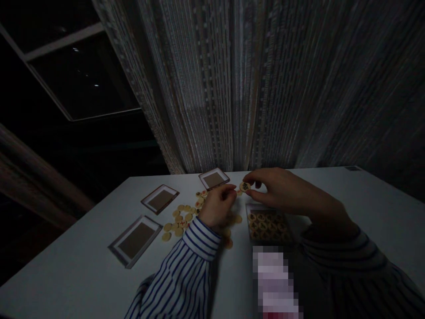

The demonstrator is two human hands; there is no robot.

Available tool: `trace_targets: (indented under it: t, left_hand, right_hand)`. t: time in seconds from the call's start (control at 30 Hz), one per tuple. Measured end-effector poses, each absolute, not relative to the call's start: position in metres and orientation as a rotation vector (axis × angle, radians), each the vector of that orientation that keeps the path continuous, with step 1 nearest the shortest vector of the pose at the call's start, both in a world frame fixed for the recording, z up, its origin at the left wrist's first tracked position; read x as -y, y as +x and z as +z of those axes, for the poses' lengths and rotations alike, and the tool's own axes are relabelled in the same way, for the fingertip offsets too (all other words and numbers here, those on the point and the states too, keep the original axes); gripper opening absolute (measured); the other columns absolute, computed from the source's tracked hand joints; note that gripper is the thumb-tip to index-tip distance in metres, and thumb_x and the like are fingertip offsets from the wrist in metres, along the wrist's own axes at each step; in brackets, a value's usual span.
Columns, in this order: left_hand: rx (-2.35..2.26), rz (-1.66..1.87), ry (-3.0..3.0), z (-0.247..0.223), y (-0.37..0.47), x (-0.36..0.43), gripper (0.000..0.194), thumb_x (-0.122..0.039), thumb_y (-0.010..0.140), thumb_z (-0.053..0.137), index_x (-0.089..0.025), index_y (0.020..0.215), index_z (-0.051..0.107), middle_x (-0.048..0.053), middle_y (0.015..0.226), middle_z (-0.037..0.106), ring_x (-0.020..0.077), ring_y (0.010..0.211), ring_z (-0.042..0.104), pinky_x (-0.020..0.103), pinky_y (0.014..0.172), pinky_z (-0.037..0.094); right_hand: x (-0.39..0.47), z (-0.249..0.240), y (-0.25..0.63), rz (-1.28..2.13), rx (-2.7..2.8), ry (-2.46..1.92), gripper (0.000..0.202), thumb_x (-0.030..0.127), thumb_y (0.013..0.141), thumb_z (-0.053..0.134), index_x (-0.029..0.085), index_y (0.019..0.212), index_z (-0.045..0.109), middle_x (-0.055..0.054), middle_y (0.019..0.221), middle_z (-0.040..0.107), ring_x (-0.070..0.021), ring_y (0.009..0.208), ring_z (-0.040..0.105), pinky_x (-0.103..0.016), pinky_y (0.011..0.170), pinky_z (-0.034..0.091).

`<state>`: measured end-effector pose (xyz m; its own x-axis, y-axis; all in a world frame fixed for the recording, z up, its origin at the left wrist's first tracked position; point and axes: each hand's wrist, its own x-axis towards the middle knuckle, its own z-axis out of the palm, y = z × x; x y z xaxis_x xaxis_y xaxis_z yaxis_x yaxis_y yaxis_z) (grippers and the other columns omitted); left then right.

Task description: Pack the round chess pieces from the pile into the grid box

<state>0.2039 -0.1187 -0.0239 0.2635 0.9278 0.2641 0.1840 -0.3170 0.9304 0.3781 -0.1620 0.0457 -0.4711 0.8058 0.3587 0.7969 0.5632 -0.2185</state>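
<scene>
Between the thumb and fingers of my right hand [279, 188] is a round xiangqi piece [245, 187], its dark character turned toward me. My left hand [217, 206] is close by on the left, fingers curled together; whether anything is pinched in them I cannot make out. Below my right hand sits a clear box [249, 237] with rows of dark-lettered xiangqi pieces [264, 226] inside. Loose pieces [188, 217] lie scattered on the table around and behind my left hand, some plain side up, a few showing red characters.
Three rectangular box parts with brown insides lie left and back: a near one [136, 241], a middle one [160, 198] and a far one [214, 178]. A pixelated pale object [275, 279] is at the white table's [79, 252] front. A string curtain [215, 88] hangs behind.
</scene>
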Motion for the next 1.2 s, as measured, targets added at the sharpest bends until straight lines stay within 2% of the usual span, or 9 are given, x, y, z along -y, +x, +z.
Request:
trace_targets:
  t: [0.2, 0.3, 0.47, 0.6, 0.77, 0.87, 1.03, 1.2]
  left_hand:
    - [-1.077, 0.838, 2.133, -0.024, 0.207, 0.1, 0.024, -0.019, 0.076, 0.052, -0.016, 0.092, 0.07, 0.006, 0.071, 0.069, 0.0203, 0.077, 0.063, 0.031, 0.078, 0.045]
    - [-1.115, 0.794, 2.245, -0.024, 0.204, 0.097, 0.027, -0.02, 0.076, 0.052, -0.016, 0.097, 0.069, 0.009, 0.078, 0.071, 0.0217, 0.077, 0.064, 0.031, 0.078, 0.045]
    - [-1.152, 0.654, 2.352, -0.029, 0.196, 0.095, 0.031, -0.022, 0.077, 0.05, -0.017, 0.102, 0.068, 0.013, 0.097, 0.07, 0.0249, 0.091, 0.063, 0.032, 0.081, 0.043]
    - [-1.107, 0.406, 2.429, -0.031, 0.193, 0.096, 0.035, -0.017, 0.071, 0.052, -0.019, 0.103, 0.067, 0.012, 0.098, 0.069, 0.0258, 0.09, 0.063, 0.032, 0.078, 0.043]
    - [-1.077, 0.304, 2.439, -0.031, 0.192, 0.1, 0.041, -0.022, 0.064, 0.063, -0.018, 0.105, 0.067, 0.015, 0.102, 0.068, 0.031, 0.095, 0.061, 0.035, 0.079, 0.043]
    - [-1.08, 0.321, 2.498, -0.033, 0.193, 0.101, 0.038, -0.024, 0.065, 0.065, -0.018, 0.102, 0.068, 0.014, 0.1, 0.069, 0.0307, 0.094, 0.062, 0.034, 0.079, 0.044]
    - [-1.079, 0.095, 2.67, -0.036, 0.196, 0.098, 0.043, -0.034, 0.073, 0.059, -0.02, 0.114, 0.06, 0.011, 0.11, 0.065, 0.027, 0.103, 0.058, 0.034, 0.086, 0.043]
    - [-1.12, -0.026, 2.704, -0.036, 0.197, 0.098, 0.042, -0.037, 0.075, 0.057, -0.021, 0.114, 0.058, 0.01, 0.113, 0.064, 0.0256, 0.106, 0.057, 0.034, 0.087, 0.043]
  right_hand:
    - [0.163, 0.048, 0.385, 0.034, 2.35, -1.371, 0.024, 0.028, 0.081, 0.05, 0.019, 0.099, 0.064, -0.004, 0.089, 0.067, -0.0165, 0.078, 0.059, -0.027, 0.069, 0.042]
    - [0.161, 0.046, 0.388, 0.046, 2.336, -1.411, 0.025, 0.029, 0.081, 0.051, 0.019, 0.1, 0.064, -0.004, 0.089, 0.067, -0.0161, 0.078, 0.06, -0.027, 0.069, 0.043]
    - [0.155, 0.039, 0.39, 0.067, 2.353, -1.486, 0.026, 0.031, 0.081, 0.051, 0.019, 0.099, 0.064, -0.004, 0.088, 0.067, -0.0168, 0.078, 0.06, -0.028, 0.07, 0.043]
    - [0.149, 0.03, 0.393, 0.08, 2.411, -1.534, 0.027, 0.032, 0.082, 0.05, 0.019, 0.101, 0.063, -0.005, 0.09, 0.067, -0.0178, 0.08, 0.06, -0.03, 0.072, 0.044]
    - [0.141, 0.019, 0.4, 0.107, 2.48, -1.551, 0.028, 0.031, 0.083, 0.048, 0.018, 0.101, 0.064, -0.007, 0.093, 0.067, -0.019, 0.082, 0.06, -0.031, 0.074, 0.045]
    - [0.134, 0.014, 0.404, 0.116, 2.493, -1.554, 0.029, 0.032, 0.084, 0.046, 0.016, 0.1, 0.064, -0.007, 0.093, 0.067, -0.0192, 0.082, 0.06, -0.031, 0.073, 0.044]
    - [0.125, 0.004, 0.405, 0.106, 2.479, -1.619, 0.031, 0.036, 0.082, 0.047, 0.017, 0.099, 0.064, -0.008, 0.093, 0.067, -0.0192, 0.083, 0.059, -0.03, 0.073, 0.043]
    - [0.121, -0.002, 0.399, 0.174, 2.53, -1.699, 0.029, 0.033, 0.081, 0.048, 0.018, 0.098, 0.065, -0.006, 0.09, 0.068, -0.0188, 0.081, 0.06, -0.029, 0.07, 0.042]
